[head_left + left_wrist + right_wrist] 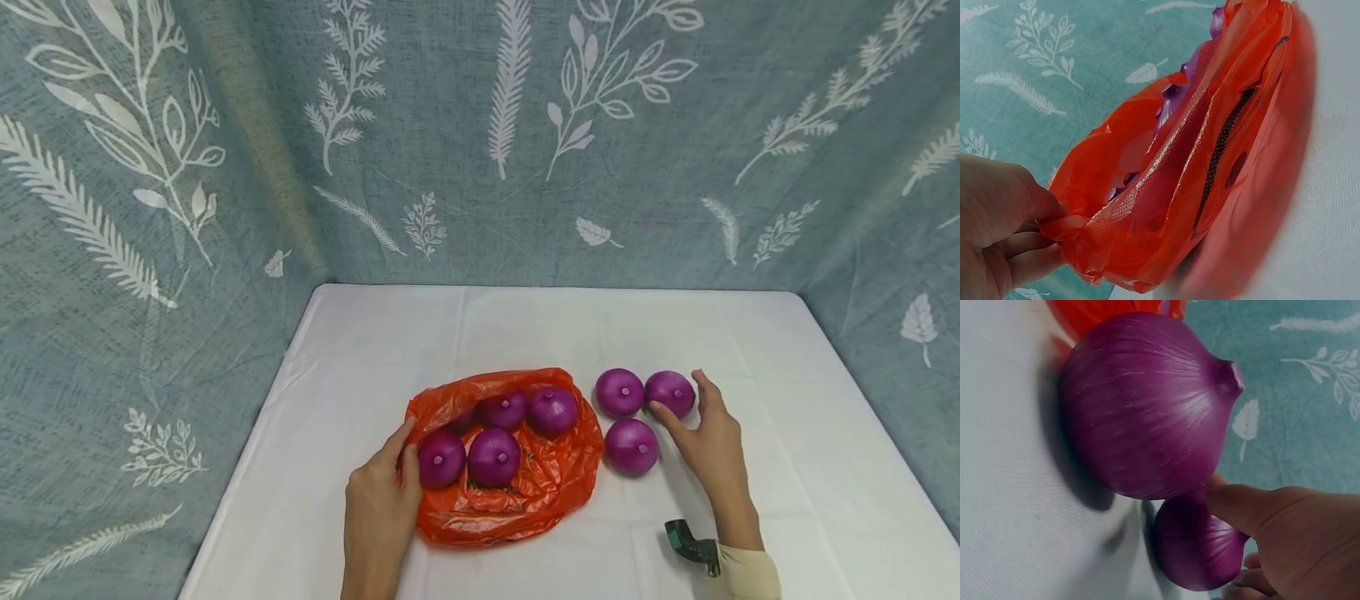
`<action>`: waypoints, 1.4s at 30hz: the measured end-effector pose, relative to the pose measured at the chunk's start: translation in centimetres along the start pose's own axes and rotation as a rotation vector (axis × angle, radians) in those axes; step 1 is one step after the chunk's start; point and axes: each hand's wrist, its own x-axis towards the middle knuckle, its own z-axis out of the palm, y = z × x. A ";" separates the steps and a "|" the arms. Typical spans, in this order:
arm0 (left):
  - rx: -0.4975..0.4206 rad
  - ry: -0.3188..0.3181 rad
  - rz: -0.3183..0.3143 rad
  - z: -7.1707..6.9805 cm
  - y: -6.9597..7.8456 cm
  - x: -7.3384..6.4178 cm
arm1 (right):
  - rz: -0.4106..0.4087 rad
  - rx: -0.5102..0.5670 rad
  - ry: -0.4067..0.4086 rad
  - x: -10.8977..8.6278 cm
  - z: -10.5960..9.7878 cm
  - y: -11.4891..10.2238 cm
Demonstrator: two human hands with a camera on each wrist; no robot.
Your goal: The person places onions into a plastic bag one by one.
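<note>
An orange-red plastic bag (517,512) lies with its mouth spread, several purple onions (493,457) inside. My left hand (382,496) pinches the bag's left rim between thumb and fingers; the left wrist view shows the gathered film (1072,228) in its grip. Right of the bag sit three more onions in a tight group. My right hand (708,442) has its thumb and fingers around the far-right onion (671,393), thumb on the near side. In the right wrist view, a nearer onion (1141,406) partly covers the held onion (1194,544).
A white cloth (360,358) covers the table. Beyond it hangs a blue-green curtain (450,100) with white leaf prints. Next to the bag's right edge sit the other loose onions (632,447). A small dark device (692,547) sticks out from the right wrist by a beige sleeve (748,573).
</note>
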 end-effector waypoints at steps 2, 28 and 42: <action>0.000 -0.001 0.000 0.0 0.0 0.0 | -0.004 0.003 -0.012 0.0 0.2 0.1; 0.002 -0.021 -0.010 0.1 -0.1 0.1 | 0.029 0.080 0.080 -0.1 -0.4 -0.4; 0.007 -0.024 -0.017 0.0 -0.3 -0.1 | -0.082 0.142 0.167 -2.0 -1.9 -4.4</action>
